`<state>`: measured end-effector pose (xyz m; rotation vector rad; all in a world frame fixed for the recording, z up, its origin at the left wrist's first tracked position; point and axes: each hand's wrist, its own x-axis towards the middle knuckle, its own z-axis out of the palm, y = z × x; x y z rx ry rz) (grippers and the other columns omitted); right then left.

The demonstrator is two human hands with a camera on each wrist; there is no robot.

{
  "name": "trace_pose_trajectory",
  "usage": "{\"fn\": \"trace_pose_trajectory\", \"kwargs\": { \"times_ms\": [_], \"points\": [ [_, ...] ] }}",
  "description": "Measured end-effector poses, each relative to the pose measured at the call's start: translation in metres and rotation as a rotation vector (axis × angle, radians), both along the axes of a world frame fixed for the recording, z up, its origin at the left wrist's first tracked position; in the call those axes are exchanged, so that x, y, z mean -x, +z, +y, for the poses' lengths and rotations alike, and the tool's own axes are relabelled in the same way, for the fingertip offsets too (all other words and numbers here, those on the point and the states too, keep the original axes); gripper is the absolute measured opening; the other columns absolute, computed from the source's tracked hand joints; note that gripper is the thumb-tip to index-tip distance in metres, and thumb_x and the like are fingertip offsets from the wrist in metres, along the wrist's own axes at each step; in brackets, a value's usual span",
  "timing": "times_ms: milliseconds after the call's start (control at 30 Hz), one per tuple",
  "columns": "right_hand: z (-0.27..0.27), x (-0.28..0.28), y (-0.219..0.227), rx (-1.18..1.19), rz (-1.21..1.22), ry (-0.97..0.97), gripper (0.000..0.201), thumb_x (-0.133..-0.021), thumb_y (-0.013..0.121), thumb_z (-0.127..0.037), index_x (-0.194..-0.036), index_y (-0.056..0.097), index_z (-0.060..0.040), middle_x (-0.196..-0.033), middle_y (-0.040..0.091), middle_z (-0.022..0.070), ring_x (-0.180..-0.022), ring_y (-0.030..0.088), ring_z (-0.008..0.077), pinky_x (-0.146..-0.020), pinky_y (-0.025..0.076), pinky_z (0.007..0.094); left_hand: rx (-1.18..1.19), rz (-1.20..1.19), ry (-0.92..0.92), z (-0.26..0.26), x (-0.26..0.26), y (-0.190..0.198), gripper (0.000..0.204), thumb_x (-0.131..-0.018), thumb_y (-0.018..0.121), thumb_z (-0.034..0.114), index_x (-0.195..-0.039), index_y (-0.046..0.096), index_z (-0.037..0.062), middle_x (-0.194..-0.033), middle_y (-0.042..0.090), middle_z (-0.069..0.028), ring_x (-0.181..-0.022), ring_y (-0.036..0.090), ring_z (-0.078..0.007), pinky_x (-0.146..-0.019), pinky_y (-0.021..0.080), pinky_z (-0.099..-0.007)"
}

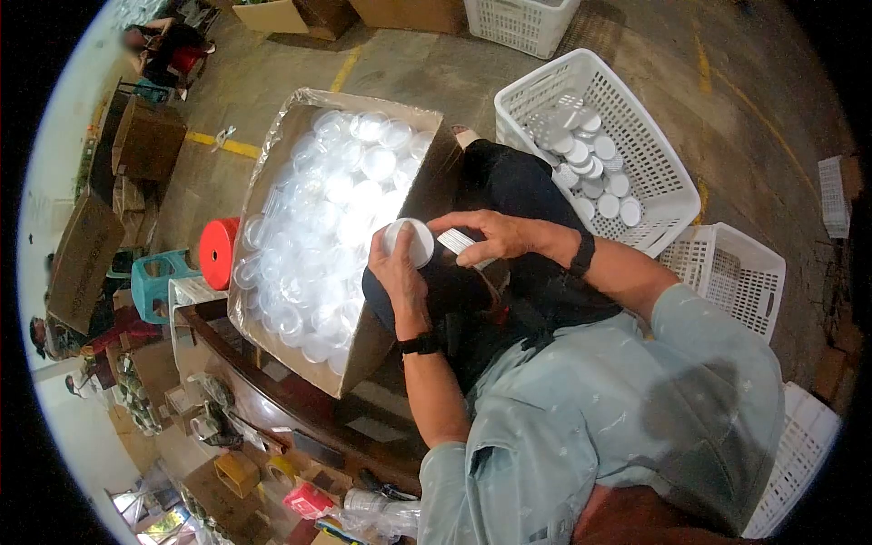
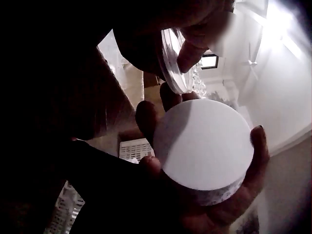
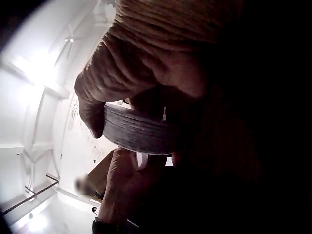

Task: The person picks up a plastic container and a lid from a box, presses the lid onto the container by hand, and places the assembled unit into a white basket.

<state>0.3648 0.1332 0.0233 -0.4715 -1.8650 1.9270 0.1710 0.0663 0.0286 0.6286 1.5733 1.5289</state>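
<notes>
The left hand point(image 1: 400, 277) pinches a round clear-rimmed lid with a white face point(image 1: 411, 242), held over the lap beside the box. The right hand point(image 1: 500, 234) grips a short stack of white discs point(image 1: 460, 242) close to that lid. In the left wrist view the lid point(image 2: 174, 63) is seen nearly edge-on in the left hand point(image 2: 187, 29), above the stack point(image 2: 204, 145) cupped by the right hand point(image 2: 243, 195). The right wrist view has the stack's layered side point(image 3: 139, 131) under the right hand point(image 3: 146, 56), with the left hand point(image 3: 127, 170) just below.
A large cardboard box point(image 1: 386, 350) full of clear round lids point(image 1: 318, 209) stands beside the lap. White discs point(image 1: 595, 163) lie in a white crate point(image 1: 636, 118) on the other side. Another crate point(image 1: 758, 272), a red round object point(image 1: 218, 254) and a teal stool point(image 1: 154, 282) stand around.
</notes>
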Motion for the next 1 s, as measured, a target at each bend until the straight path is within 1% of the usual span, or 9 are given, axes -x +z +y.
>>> {"fn": "trace_pose_trajectory", "kwargs": {
  "times_ms": [167,233,400,467,600,667,800,900,1000],
  "points": [
    [-0.002,-0.002,0.002,0.011,-0.028,-0.006,0.072,-0.083,0.071,-0.022,-0.148,0.044,-0.0063,-0.125,0.061,0.0114,-0.110,0.060,0.0208,-0.101,0.047,0.0377,-0.046,-0.032,-0.117,-0.001,0.004,-0.012,0.025,-0.095,0.067,0.020,-0.108,0.065,-0.0006,-0.093,0.068,-0.0064,-0.080,0.063,-0.0137,-0.074,0.051,-0.0272],
    [0.000,-0.005,0.005,0.046,-0.116,0.063,0.069,-0.084,0.070,-0.020,-0.147,0.045,-0.0068,-0.122,0.062,0.0111,-0.107,0.061,0.0195,-0.095,0.051,0.0359,-0.079,-0.075,-0.139,0.000,0.005,-0.013,0.025,-0.097,0.064,0.022,-0.109,0.065,-0.0007,-0.093,0.068,-0.0057,-0.080,0.063,-0.0132,-0.074,0.051,-0.0267],
    [-0.002,-0.014,0.018,0.250,-0.070,-0.018,0.063,-0.086,0.067,-0.015,-0.145,0.047,-0.0070,-0.116,0.064,0.0127,-0.099,0.066,0.0196,-0.082,0.058,0.0324,-0.131,-0.051,-0.239,0.005,0.010,-0.008,0.042,-0.102,0.056,0.028,-0.131,0.058,-0.0021,-0.115,0.064,-0.0126,-0.093,0.064,-0.0143,-0.077,0.052,-0.0284],
    [0.001,-0.026,0.019,0.385,0.049,-0.170,0.065,-0.084,0.067,-0.017,-0.145,0.047,-0.0063,-0.118,0.065,0.0163,-0.105,0.067,0.0253,-0.083,0.060,0.0387,-0.120,-0.095,-0.219,0.006,0.022,0.017,0.054,-0.102,0.056,0.031,-0.142,0.046,-0.0035,-0.125,0.063,-0.0192,-0.098,0.067,-0.0197,-0.077,0.054,-0.0291],
    [0.020,-0.062,0.014,0.660,0.665,-0.556,0.064,-0.090,0.063,-0.031,-0.144,0.042,-0.0036,-0.132,0.054,0.0203,-0.115,0.063,0.0348,-0.085,0.061,0.0463,-0.004,0.173,-0.115,0.012,0.102,0.017,0.050,-0.101,0.058,0.029,-0.140,0.048,-0.0018,-0.122,0.065,-0.0190,-0.096,0.069,-0.0235,-0.073,0.055,-0.0297],
    [0.022,-0.068,0.015,0.692,0.740,-0.702,0.064,-0.092,0.062,-0.034,-0.144,0.041,-0.0033,-0.132,0.055,0.0190,-0.119,0.061,0.0366,-0.086,0.061,0.0469,0.145,0.375,-0.068,0.018,0.138,0.005,0.051,-0.099,0.061,0.028,-0.138,0.051,-0.0022,-0.123,0.064,-0.0186,-0.096,0.068,-0.0230,-0.074,0.055,-0.0305],
    [0.017,-0.059,0.011,0.612,0.588,-0.620,0.067,-0.093,0.061,-0.036,-0.145,0.039,-0.0008,-0.135,0.054,0.0189,-0.123,0.059,0.0366,-0.086,0.062,0.0452,0.281,0.652,-0.084,0.034,0.193,-0.050,0.054,-0.094,0.065,0.027,-0.136,0.052,-0.0037,-0.123,0.063,-0.0224,-0.101,0.067,-0.0306,-0.082,0.055,-0.0378],
    [0.021,-0.051,0.013,0.605,0.535,-0.582,0.068,-0.093,0.061,-0.036,-0.145,0.038,0.0005,-0.135,0.054,0.0195,-0.121,0.060,0.0345,-0.086,0.062,0.0439,0.414,1.242,-0.137,0.053,0.221,-0.105,0.062,-0.084,0.072,0.019,-0.136,0.049,-0.0059,-0.121,0.058,-0.0310,-0.108,0.059,-0.0447,-0.094,0.049,-0.0473],
    [0.025,-0.044,0.011,0.629,0.491,-0.557,0.070,-0.092,0.062,-0.036,-0.145,0.038,0.0012,-0.133,0.055,0.0198,-0.119,0.062,0.0322,-0.086,0.062,0.0430,0.511,1.270,-0.062,0.062,0.211,-0.115,0.068,-0.081,0.076,0.018,-0.137,0.046,-0.0062,-0.121,0.056,-0.0292,-0.110,0.058,-0.0450,-0.094,0.050,-0.0468]
  ]
}}
